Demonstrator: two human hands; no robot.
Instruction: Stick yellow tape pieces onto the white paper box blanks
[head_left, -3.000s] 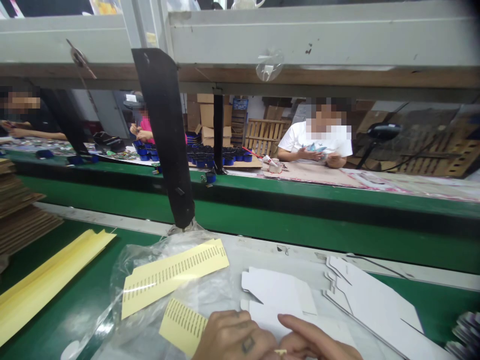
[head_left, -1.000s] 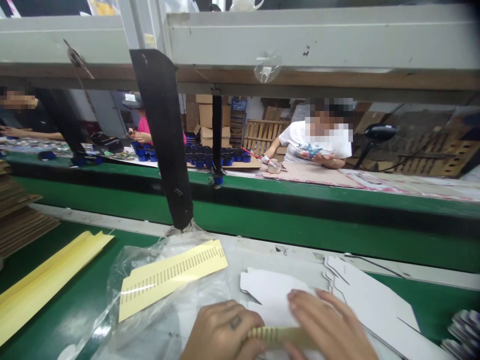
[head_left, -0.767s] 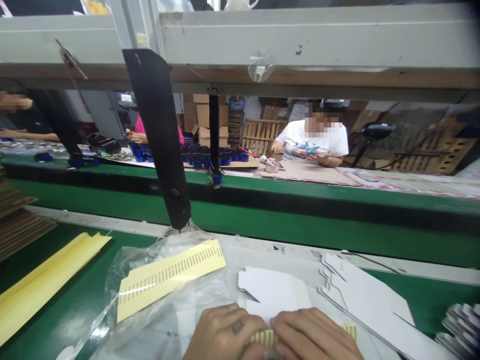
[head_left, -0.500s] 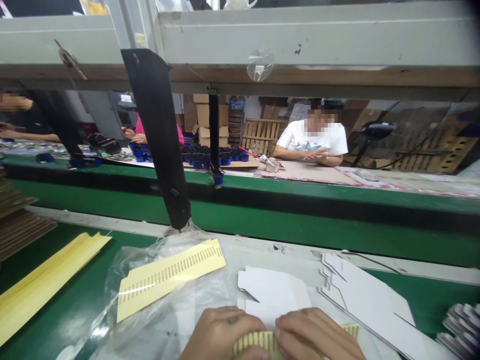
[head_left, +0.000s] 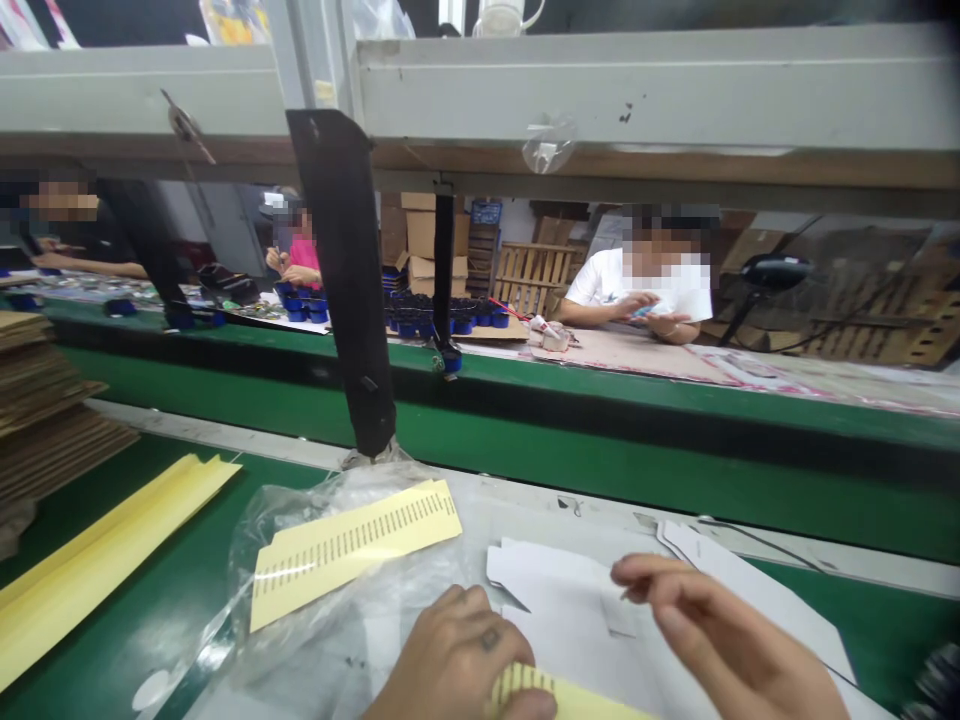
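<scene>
Behind left hand (head_left: 457, 655): plastic bag (head_left: 300, 570), post (head_left: 349, 290).

Place: I work in a factory packing line.
Bench: my green bench (head_left: 150, 600) runs beside a long green conveyor (head_left: 600, 440).
Overhead: a grey metal rack (head_left: 637, 90) spans the line.
Stock: flat cardboard stacks (head_left: 45, 400), white carton blanks (head_left: 555, 590), yellow label sheets (head_left: 352, 545).
People: co-workers (head_left: 645, 300) sit opposite, by blue parts (head_left: 450, 320) and cartons (head_left: 420, 235).
</scene>
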